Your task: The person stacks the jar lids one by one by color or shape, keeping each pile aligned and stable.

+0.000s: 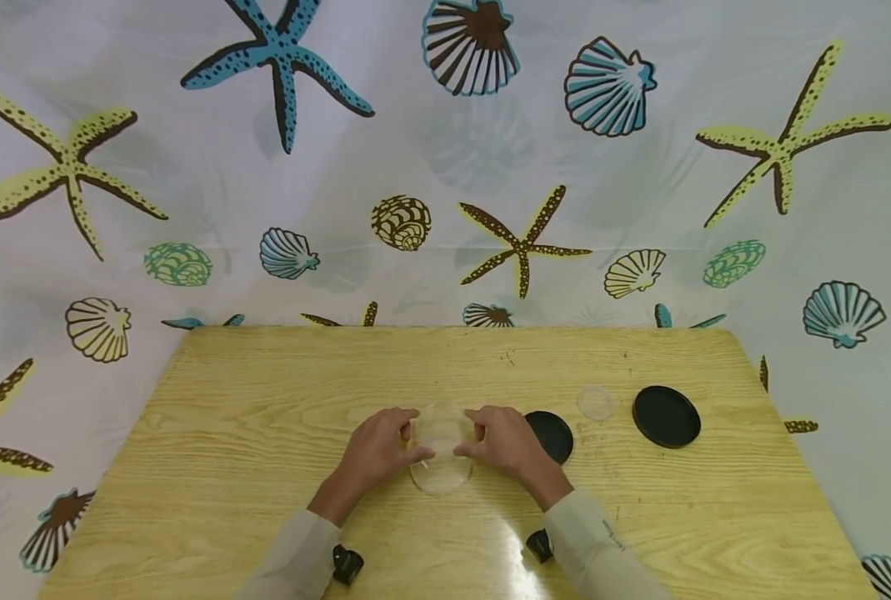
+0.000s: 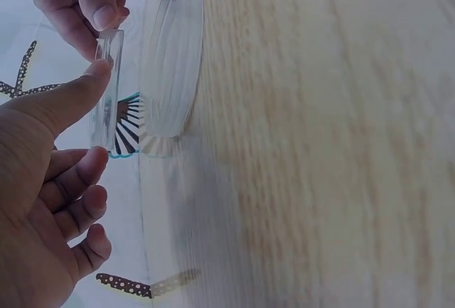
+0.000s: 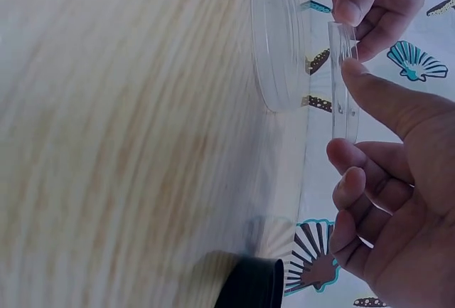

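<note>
Between both hands, a clear shallow round lid or dish (image 1: 439, 425) is held level above the table. My left hand (image 1: 380, 444) pinches its left edge between thumb and fingers, and the right hand (image 1: 507, 442) grips the opposite edge likewise. Directly beneath, apart from the held piece, a larger clear round dish (image 1: 441, 482) rests on the wood. Both wrist views show the gap between the held clear piece (image 2: 108, 98) and the clear dish (image 3: 276, 45) edge-on. A black round dish or lid (image 1: 553, 433) lies by the right wrist, partly hidden by it.
A second black round dish (image 1: 666, 417) lies farther right on the wooden table (image 1: 265, 375), with a small clear disc (image 1: 595, 402) between the black pieces. Behind the table hangs a cloth (image 1: 385, 158) printed with shells and starfish.
</note>
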`<state>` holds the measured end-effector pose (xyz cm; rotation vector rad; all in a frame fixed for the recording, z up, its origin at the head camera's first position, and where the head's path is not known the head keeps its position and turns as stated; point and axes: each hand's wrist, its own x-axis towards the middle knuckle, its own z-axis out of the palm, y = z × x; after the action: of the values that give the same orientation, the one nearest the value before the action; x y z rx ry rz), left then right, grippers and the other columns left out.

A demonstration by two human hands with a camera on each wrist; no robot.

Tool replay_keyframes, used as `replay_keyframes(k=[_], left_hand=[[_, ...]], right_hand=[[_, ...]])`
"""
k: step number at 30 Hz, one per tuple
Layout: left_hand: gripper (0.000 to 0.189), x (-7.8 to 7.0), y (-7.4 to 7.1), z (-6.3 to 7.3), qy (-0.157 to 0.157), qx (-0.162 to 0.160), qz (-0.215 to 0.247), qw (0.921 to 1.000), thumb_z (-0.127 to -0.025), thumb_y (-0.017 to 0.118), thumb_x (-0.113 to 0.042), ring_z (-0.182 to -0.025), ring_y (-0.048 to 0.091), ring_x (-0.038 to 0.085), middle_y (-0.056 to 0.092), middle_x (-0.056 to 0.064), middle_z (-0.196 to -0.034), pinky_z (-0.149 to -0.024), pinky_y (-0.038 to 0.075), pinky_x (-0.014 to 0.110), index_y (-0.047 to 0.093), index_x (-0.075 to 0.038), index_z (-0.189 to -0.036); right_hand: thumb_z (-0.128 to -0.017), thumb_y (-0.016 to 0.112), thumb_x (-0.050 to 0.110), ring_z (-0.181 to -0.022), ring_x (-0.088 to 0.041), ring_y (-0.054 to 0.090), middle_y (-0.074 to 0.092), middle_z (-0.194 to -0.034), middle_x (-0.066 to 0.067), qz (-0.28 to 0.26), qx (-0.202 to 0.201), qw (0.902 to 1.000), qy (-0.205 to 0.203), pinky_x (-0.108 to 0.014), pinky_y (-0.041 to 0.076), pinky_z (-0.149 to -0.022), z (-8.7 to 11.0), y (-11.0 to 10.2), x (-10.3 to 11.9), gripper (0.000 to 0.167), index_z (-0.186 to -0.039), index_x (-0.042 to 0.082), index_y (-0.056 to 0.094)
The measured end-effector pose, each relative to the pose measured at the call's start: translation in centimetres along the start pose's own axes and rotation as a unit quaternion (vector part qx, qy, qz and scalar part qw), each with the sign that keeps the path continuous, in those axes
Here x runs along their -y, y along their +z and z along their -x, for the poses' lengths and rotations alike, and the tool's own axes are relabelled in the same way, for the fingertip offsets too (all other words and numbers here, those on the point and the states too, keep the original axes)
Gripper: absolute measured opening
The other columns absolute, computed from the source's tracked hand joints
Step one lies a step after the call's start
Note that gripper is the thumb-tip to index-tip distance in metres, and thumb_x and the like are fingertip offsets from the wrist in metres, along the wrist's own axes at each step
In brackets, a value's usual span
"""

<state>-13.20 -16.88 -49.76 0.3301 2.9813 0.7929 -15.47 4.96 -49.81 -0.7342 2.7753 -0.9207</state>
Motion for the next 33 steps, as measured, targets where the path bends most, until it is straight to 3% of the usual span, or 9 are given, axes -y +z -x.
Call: replay_keyframes(k=[7, 19, 33], left_hand=[[0.06, 0.3, 0.2, 0.3, 0.016, -0.016, -0.002, 0.9997, -0.072, 0.081, -0.038, -0.057, 0.037, 0.008, 0.052, -0.003, -0.072, -0.057, 0.035, 0.025, 0.064, -0.003, -0.118], [0.059, 0.0, 0.3, 0.9, 0.018, -0.011, -0.004, 0.9998, -0.072, 0.081, -0.038, -0.059, 0.039, 0.007, 0.052, -0.005, -0.071, -0.063, 0.04, 0.027, 0.065, -0.003, -0.116], [0.059, -0.2, 0.6, 1.2, 0.01, -0.011, -0.006, 0.9999, -0.072, 0.081, -0.038, -0.062, 0.039, 0.006, 0.053, -0.007, -0.072, -0.06, 0.038, 0.024, 0.064, -0.003, -0.117]], right_hand=[[-0.079, 0.076, 0.033, -0.048, -0.005, 0.037, 0.05, -0.061, 0.006, -0.004, -0.003, 1.0, -0.006, -0.02, 0.032, -0.049, 0.2, 0.4, 0.0, 0.05, -0.118, 0.004, 0.066], [-0.078, 0.076, 0.038, -0.045, -0.003, 0.038, 0.053, -0.064, 0.009, -0.009, -0.005, 0.9999, 0.007, -0.019, 0.033, -0.048, 1.1, 0.6, 0.0, 0.057, -0.122, 0.004, 0.064], [-0.076, 0.079, 0.034, -0.052, -0.004, 0.037, 0.055, -0.072, 0.004, -0.001, -0.023, 0.9997, 0.001, -0.021, 0.036, -0.055, 1.5, 0.7, 0.2, 0.051, -0.116, 0.005, 0.067]])
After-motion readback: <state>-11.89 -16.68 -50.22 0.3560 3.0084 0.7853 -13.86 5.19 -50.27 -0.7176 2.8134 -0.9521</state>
